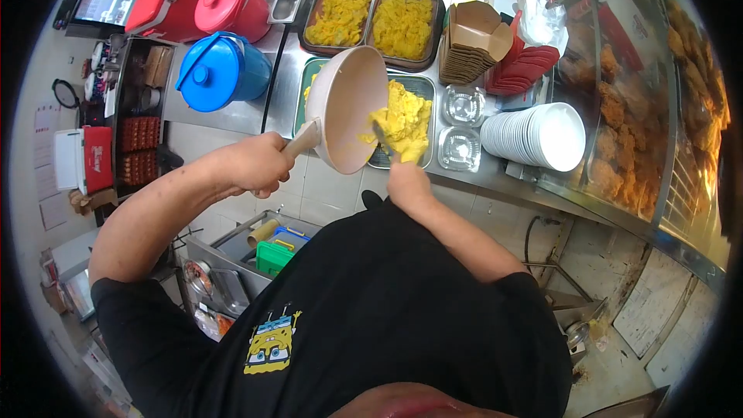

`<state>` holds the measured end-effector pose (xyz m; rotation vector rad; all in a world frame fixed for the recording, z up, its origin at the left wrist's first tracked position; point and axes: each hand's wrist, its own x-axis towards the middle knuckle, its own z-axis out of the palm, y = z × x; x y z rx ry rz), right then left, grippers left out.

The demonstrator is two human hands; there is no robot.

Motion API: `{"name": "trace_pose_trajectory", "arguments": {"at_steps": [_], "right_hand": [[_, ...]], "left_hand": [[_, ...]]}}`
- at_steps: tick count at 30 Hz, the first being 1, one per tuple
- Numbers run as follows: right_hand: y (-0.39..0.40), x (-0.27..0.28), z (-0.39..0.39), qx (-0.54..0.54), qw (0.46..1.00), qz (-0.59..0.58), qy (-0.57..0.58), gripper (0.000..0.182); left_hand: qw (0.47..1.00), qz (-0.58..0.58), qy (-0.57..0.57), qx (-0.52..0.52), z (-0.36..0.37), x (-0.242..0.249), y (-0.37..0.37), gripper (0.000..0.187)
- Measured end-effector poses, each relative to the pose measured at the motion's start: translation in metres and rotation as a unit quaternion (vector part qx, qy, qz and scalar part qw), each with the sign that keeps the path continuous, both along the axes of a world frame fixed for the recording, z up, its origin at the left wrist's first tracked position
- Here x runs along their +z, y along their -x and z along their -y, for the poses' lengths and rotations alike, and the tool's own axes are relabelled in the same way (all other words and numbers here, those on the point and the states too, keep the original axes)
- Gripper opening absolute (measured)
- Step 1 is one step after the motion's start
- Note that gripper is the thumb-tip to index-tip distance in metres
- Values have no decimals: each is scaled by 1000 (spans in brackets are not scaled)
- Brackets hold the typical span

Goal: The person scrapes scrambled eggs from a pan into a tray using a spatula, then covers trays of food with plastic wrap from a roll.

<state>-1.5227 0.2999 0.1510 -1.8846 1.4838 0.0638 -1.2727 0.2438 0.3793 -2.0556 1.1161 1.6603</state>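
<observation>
My left hand (pixel 263 164) is closed round the handle of a pale pan (pixel 352 112), which is tilted on its side with its opening to the right. Beside the opening, my right hand (pixel 409 183) grips a dark utensil (pixel 380 133), its tip against yellow scrambled egg (pixel 406 120). The egg lies in a green-rimmed tray (pixel 425 87) right of the pan. Another green-rimmed tray (pixel 301 101) is partly hidden behind the pan. Further back, a dark warmer holds two trays of yellow food (pixel 402 25).
Clear plastic containers (pixel 460 147), stacked white bowls (pixel 534 135) and brown paper boxes (pixel 472 42) stand at the right, before a glass case of fried food (pixel 619 131). A blue jug (pixel 224 77) and a red jug (pixel 232 6) stand left. Below is an open drawer (pixel 232 241).
</observation>
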Motion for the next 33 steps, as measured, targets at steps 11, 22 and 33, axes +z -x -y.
{"name": "trace_pose_trajectory", "arguments": {"at_steps": [11, 22, 33], "right_hand": [[27, -12, -16, 66, 994, 72, 40, 54], [50, -53, -33, 7, 992, 54, 118, 64], [38, -95, -22, -4, 994, 13, 111, 60]], "left_hand": [[1000, -21, 8, 6, -5, -5, -15, 28], [1000, -14, 9, -11, -9, 10, -16, 27], [1000, 0, 14, -28, -9, 13, -28, 26]]}}
